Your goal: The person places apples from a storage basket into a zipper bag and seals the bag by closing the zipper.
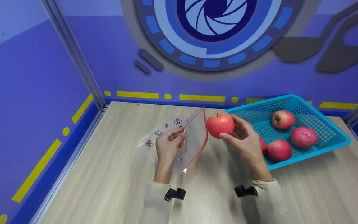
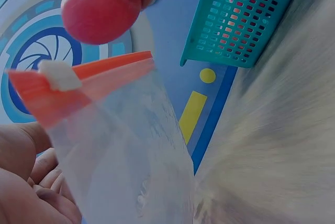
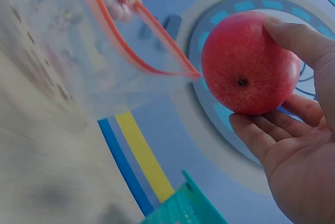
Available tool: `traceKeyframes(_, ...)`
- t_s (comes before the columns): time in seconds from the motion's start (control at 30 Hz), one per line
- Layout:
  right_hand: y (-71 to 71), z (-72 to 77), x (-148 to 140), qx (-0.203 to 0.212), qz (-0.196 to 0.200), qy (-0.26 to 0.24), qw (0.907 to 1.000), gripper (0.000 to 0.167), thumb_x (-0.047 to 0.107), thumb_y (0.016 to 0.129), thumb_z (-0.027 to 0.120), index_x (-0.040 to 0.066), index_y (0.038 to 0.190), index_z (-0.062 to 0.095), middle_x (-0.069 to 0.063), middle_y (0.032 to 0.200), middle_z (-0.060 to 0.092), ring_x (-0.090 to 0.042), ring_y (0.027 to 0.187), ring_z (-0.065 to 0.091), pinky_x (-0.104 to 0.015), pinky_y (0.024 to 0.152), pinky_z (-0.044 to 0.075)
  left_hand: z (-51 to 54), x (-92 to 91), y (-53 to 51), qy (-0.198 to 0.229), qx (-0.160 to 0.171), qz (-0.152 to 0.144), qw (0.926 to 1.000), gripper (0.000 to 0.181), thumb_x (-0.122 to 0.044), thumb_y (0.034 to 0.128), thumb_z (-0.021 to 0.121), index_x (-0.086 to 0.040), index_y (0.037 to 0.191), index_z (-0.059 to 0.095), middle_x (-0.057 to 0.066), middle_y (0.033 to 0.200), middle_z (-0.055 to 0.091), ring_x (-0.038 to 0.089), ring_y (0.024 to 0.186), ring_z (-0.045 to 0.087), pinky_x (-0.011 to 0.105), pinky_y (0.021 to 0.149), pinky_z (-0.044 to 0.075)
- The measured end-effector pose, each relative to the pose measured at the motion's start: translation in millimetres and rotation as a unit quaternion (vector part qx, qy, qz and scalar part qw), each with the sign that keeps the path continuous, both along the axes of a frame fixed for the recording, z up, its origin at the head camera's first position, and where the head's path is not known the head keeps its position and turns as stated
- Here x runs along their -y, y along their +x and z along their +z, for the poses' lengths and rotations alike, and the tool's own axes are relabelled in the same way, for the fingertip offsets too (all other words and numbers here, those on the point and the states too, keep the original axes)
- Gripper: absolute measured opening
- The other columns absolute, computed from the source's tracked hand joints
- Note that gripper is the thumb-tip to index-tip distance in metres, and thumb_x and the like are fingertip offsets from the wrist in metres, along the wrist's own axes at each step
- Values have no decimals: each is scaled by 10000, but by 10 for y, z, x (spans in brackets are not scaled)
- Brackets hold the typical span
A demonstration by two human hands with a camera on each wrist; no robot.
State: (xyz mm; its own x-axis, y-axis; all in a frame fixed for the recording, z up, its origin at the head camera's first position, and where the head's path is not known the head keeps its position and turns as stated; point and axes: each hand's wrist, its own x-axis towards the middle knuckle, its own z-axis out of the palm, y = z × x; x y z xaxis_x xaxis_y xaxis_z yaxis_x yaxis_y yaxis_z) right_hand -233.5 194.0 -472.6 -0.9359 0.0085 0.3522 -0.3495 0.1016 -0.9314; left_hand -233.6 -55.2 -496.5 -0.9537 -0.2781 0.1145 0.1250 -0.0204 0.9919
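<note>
The right hand [image 1: 244,141] had its grip round a red apple [image 1: 218,126], held above the bench [image 1: 104,186] beside the mouth of a clear bag [image 1: 194,141]. The left hand [image 1: 170,144] pinched the bag near its rim. The apple looked firm, smooth and easily bruised, best held round its sides; the bag seemed light and floppy, best taken by its orange strip [image 1: 206,130]. A blue basket [image 1: 325,133] of apples [image 1: 279,150] stood towards the bench's back right corner.

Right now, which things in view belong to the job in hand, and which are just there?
Likely part of the job:
apple, held by the right hand
clear bag with orange zip, held by the left hand
blue basket
other apples inside it

Just there:
tabletop, as support
printed wall
metal corner post
black wrist bands
</note>
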Motion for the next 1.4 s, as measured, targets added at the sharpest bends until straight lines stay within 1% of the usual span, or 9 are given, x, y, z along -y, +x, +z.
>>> traceKeyframes(0.17,11,-44,102,38,203,-16,9998,774,76,901,866,24,1571,481,-102,1475,595,-261,1297,623,-319,1008,555,11,-20,-5,32,18,-19,10000,163,-49,940,783,-39,1098,823,89,972,802,201,835,761,218,660,591)
traceKeyframes(0.33,39,-115,163,7,111,9,9999,774,64,891,873,7,1559,488,-124,1475,607,-281,1319,615,-289,1016,543,30,-31,4,-29,27,-56,10000,165,-56,941,783,-46,1100,824,86,969,800,209,835,753,230,678,601)
traceKeyframes(0.47,52,-166,201,-126,61,203,9997,771,39,875,878,15,1551,508,-127,1468,618,-297,1316,617,-278,1017,541,27,-40,14,-22,29,-58,10000,173,-48,941,774,-42,1107,823,89,975,800,210,849,762,249,706,619)
traceKeyframes(0.63,55,-204,250,-276,-21,571,9980,781,54,860,897,20,1544,521,-132,1460,624,-298,1304,627,-334,1059,524,35,-56,31,69,44,-49,10000,165,-56,955,774,-44,1113,820,84,980,801,219,863,777,274,735,633)
traceKeyframes(0.8,23,-256,294,-364,-104,722,9967,787,79,854,907,-11,1533,518,-151,1460,620,-307,1306,625,-419,1074,517,54,-81,42,268,-74,-79,9996,158,-62,959,789,-28,1110,819,117,982,796,234,840,766,275,731,633)
traceKeyframes(1.0,-14,-342,340,-223,-113,711,9972,775,105,866,902,12,1534,521,-145,1473,611,-313,1310,613,-480,1093,509,83,-135,69,303,-122,-77,9994,177,-100,959,802,-49,1128,821,97,1009,795,214,880,759,283,753,634)
traceKeyframes(1.17,-33,-411,383,-77,-125,627,9979,796,152,865,909,39,1546,512,-137,1506,590,-340,1347,586,-493,1065,530,107,-165,81,280,-52,-34,9996,182,-108,964,797,-87,1144,823,57,1046,799,208,936,766,289,787,632)
traceKeyframes(1.27,-29,-421,403,-66,-104,640,9979,800,163,867,910,43,1549,510,-136,1507,589,-342,1343,591,-488,1061,533,111,-173,80,324,-27,-37,9995,178,-102,964,797,-95,1139,825,48,1050,800,206,947,767,291,801,631)
traceKeyframes(1.4,-21,-427,426,-87,-121,794,9967,805,159,866,910,32,1550,505,-142,1500,591,-334,1320,603,-494,1081,520,110,-175,75,414,-43,-66,9991,168,-101,964,798,-91,1130,825,53,1044,800,212,945,767,297,807,631)
